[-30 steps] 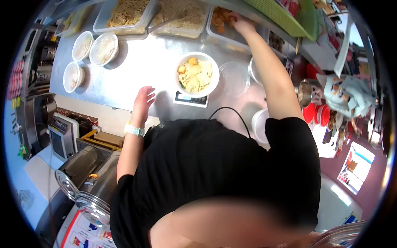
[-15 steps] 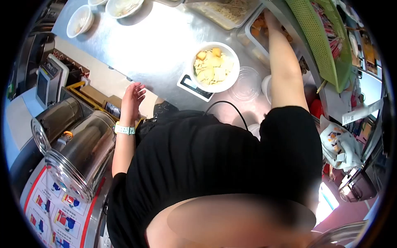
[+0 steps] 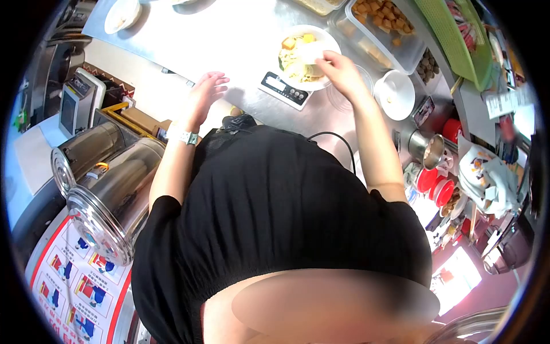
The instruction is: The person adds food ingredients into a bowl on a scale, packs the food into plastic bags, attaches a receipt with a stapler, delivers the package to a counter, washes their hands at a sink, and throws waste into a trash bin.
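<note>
A white bowl [image 3: 329, 43] of pale sliced food and a few orange-yellow cubes rests on a kitchen scale [image 3: 285, 90] with a row of buttons. My right hand [image 3: 342, 73] is over the bowl's right side, fingers bent together at the food. Whatever they hold, if anything, is lost in the glare. My left hand [image 3: 205, 98] hangs by the table's front edge, fingers stretched and nothing in it. A pale-banded watch [image 3: 188, 137] circles that wrist. Right of the bowl, a clear tub [image 3: 408, 57] contains orange-brown cubes.
A clear round lid [image 3: 344, 102] lies partly beneath my right forearm, with a white bowl [image 3: 396, 94] beside it. A green basket [image 3: 467, 63] stands far right, a metal pot [image 3: 427, 148] below. Steel canisters [image 3: 123, 183] are at left. Another bowl [image 3: 123, 16] is at the back left.
My right hand has come out of the tub of cubes and over to the bowl on the scale. My left hand has risen slightly rightward. The whole view has shifted.
</note>
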`<state>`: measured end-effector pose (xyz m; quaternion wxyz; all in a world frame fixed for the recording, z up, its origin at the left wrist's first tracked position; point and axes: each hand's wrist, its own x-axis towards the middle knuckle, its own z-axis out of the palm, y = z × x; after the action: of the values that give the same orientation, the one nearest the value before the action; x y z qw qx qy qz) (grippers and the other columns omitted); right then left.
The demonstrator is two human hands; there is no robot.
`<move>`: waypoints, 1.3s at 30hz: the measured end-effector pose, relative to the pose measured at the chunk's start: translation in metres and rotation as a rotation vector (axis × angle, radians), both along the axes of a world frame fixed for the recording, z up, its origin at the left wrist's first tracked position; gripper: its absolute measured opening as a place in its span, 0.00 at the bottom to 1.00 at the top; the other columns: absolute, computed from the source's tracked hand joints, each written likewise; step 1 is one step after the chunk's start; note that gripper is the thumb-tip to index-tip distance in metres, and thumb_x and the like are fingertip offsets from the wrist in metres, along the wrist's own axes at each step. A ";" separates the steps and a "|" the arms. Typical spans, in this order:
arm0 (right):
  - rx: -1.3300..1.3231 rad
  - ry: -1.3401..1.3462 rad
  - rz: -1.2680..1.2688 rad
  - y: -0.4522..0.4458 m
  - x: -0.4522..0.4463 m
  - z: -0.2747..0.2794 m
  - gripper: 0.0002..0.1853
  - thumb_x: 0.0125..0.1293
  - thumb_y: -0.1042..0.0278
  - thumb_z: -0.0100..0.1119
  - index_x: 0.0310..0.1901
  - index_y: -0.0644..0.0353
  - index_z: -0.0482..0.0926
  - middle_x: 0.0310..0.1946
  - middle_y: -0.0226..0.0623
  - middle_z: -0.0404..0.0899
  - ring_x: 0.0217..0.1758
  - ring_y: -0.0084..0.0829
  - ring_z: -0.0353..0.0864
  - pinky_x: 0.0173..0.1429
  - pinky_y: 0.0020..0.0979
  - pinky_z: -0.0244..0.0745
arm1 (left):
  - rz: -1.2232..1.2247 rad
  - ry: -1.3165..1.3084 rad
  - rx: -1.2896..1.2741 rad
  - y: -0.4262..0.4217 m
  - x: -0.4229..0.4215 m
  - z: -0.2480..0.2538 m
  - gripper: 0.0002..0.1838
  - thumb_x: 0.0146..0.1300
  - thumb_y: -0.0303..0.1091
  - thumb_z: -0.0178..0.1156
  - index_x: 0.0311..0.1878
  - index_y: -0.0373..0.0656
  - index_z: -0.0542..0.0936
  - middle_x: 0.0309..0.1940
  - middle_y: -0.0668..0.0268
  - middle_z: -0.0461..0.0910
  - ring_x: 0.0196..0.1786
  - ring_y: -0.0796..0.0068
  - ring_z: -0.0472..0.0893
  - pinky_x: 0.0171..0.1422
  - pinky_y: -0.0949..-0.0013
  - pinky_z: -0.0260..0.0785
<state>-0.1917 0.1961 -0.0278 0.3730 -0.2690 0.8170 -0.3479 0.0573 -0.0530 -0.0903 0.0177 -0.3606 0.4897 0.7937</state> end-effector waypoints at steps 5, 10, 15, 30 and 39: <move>-0.131 -0.112 -0.237 -0.004 0.027 -0.001 0.20 0.65 0.54 0.57 0.47 0.64 0.81 0.29 0.34 0.80 0.33 0.22 0.75 0.38 0.27 0.72 | -0.012 0.025 -0.023 0.010 0.011 0.012 0.15 0.72 0.41 0.47 0.54 0.43 0.72 0.48 0.64 0.78 0.48 0.76 0.75 0.55 0.71 0.67; -0.001 -0.581 0.129 0.073 0.023 0.000 0.14 0.70 0.57 0.52 0.47 0.53 0.82 0.29 0.23 0.75 0.29 0.12 0.68 0.31 0.16 0.63 | 0.089 0.006 -0.005 0.008 0.049 -0.001 0.15 0.72 0.40 0.47 0.54 0.43 0.72 0.48 0.65 0.79 0.46 0.77 0.75 0.52 0.72 0.67; -0.049 0.457 0.322 0.100 0.065 -0.081 0.16 0.68 0.62 0.50 0.54 0.51 0.78 0.44 0.37 0.81 0.42 0.35 0.80 0.48 0.33 0.76 | 0.185 -0.013 -0.001 0.011 0.072 0.000 0.14 0.72 0.40 0.47 0.54 0.44 0.72 0.46 0.67 0.79 0.43 0.78 0.76 0.49 0.74 0.68; 0.319 0.531 0.203 0.074 0.125 -0.101 0.32 0.60 0.67 0.48 0.68 0.32 0.62 0.34 0.48 0.81 0.32 0.47 0.81 0.39 0.45 0.76 | 0.129 0.032 0.003 -0.025 0.063 0.025 0.13 0.71 0.39 0.49 0.53 0.44 0.72 0.46 0.67 0.79 0.43 0.79 0.76 0.48 0.75 0.68; 0.220 0.358 -0.044 0.060 0.132 -0.085 0.22 0.66 0.65 0.47 0.62 0.41 0.71 0.40 0.44 0.83 0.39 0.37 0.83 0.41 0.35 0.76 | 0.008 0.040 -0.026 -0.148 0.035 0.027 0.12 0.71 0.37 0.48 0.51 0.42 0.72 0.45 0.66 0.78 0.42 0.79 0.75 0.48 0.76 0.67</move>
<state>-0.0594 0.2565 -0.1126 0.2413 -0.2664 0.9090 -0.2112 0.0923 -0.2006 -0.0630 0.0001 -0.3469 0.4986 0.7944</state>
